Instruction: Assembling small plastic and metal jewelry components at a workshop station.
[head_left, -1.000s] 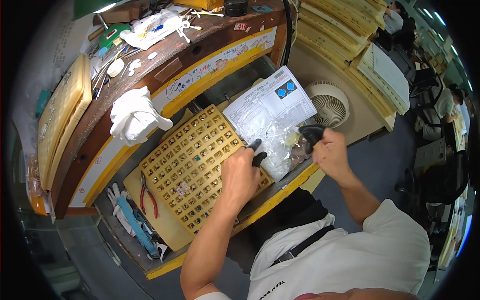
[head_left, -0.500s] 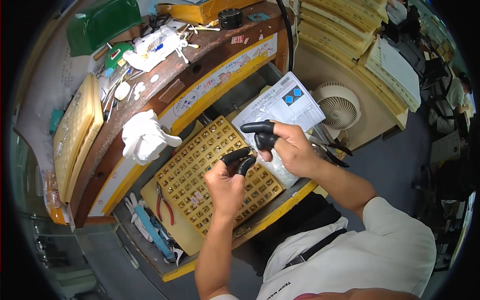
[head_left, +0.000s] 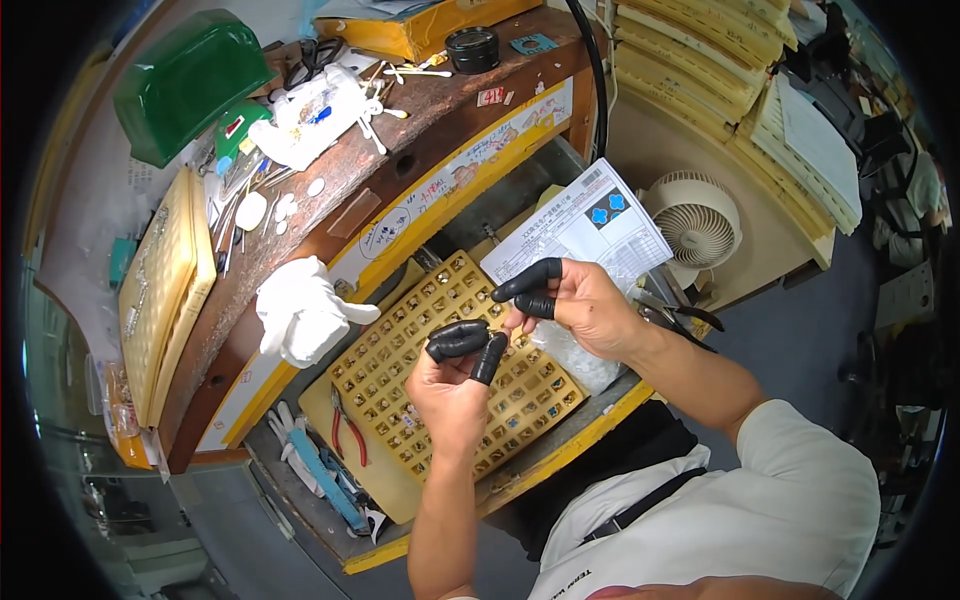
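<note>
Both hands meet over the yellow tray (head_left: 400,390): left hand (head_left: 455,385) and right hand (head_left: 585,305) fingertips pinched together, contents unclear; a fumble could drop something tiny among the compartments.

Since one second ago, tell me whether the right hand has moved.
Yes. The right hand has come left off the clear plastic bag, over the yellow compartment tray, meeting the left hand.

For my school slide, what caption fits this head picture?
Left hand and right hand, in black finger covers, meet above a yellow compartment tray.
</note>
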